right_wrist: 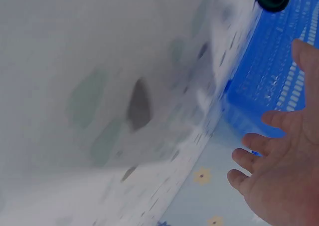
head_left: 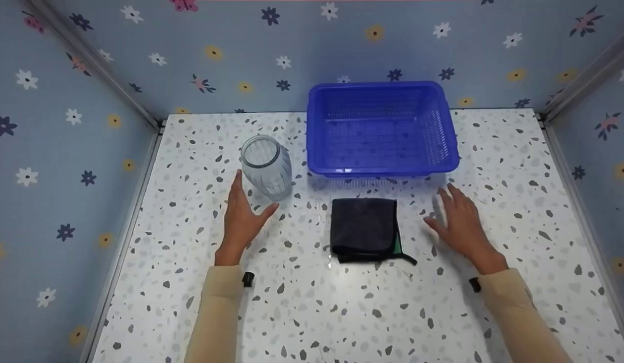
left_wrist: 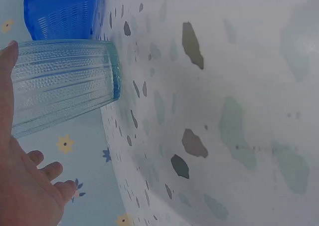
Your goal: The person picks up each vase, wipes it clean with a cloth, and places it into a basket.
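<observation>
A clear ribbed glass jar (head_left: 269, 171) stands upright and lidless on the speckled table, left of the basket. Close beside its near left side is my left hand (head_left: 241, 217), thumb and fingers spread and holding nothing. In the left wrist view the jar (left_wrist: 65, 81) shows just past the thumb. My right hand (head_left: 460, 224) hovers with fingers apart, right of a folded black cloth (head_left: 365, 227) that shows a green edge and a short black loop. Behind the cloth sits a blue plastic basket (head_left: 382, 171), its inside showing nothing but the perforated walls and bottom.
Flowered blue panels (head_left: 271, 50) wall in the table (head_left: 312, 312) at the back and on both sides. A metal strip (head_left: 123, 217) runs along the table's left edge. The basket stands near the back panel. Small black pieces sit at both sleeve cuffs.
</observation>
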`<state>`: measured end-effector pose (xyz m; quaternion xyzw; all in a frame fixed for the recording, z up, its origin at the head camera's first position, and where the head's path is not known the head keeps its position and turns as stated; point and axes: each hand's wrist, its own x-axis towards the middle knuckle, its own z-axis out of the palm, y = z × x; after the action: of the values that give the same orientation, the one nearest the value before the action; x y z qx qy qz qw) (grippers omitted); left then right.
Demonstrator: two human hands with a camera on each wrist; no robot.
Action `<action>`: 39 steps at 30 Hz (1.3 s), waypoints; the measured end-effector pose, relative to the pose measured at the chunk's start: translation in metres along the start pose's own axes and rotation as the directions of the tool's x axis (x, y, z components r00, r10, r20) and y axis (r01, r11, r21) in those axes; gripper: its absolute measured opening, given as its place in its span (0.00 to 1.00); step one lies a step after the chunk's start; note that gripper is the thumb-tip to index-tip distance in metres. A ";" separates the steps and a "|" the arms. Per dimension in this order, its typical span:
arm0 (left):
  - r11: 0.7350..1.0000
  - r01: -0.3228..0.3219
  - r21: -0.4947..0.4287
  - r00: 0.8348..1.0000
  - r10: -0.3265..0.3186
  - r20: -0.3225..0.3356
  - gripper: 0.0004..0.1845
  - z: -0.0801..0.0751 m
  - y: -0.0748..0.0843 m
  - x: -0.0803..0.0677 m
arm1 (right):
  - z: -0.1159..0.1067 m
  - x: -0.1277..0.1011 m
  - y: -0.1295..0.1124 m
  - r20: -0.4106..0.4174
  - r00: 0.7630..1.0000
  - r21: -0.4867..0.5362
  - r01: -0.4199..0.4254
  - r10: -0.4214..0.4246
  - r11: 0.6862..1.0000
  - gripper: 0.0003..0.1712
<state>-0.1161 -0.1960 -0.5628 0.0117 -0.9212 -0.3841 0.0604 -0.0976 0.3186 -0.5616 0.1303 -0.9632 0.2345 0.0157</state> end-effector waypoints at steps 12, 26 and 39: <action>0.929 -0.017 -0.369 0.994 -0.024 -0.106 0.64 0.003 0.026 0.008 | 0.027 0.010 -0.046 -0.022 0.991 0.031 0.133 -0.132 0.991 0.45; 0.927 -0.057 -0.370 0.973 -0.031 -0.228 0.60 0.008 0.045 0.023 | 0.047 0.032 -0.091 0.053 0.988 0.078 0.139 -0.144 0.987 0.41; 0.923 0.001 -0.384 0.971 -0.092 -0.220 0.57 0.008 0.054 0.029 | 0.058 0.062 -0.121 0.165 0.963 0.089 0.200 -0.212 0.976 0.34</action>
<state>-0.1444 -0.1543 -0.5277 0.0668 -0.8148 -0.5531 0.1603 -0.1248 0.1734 -0.5538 0.2502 -0.9331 0.2537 -0.0487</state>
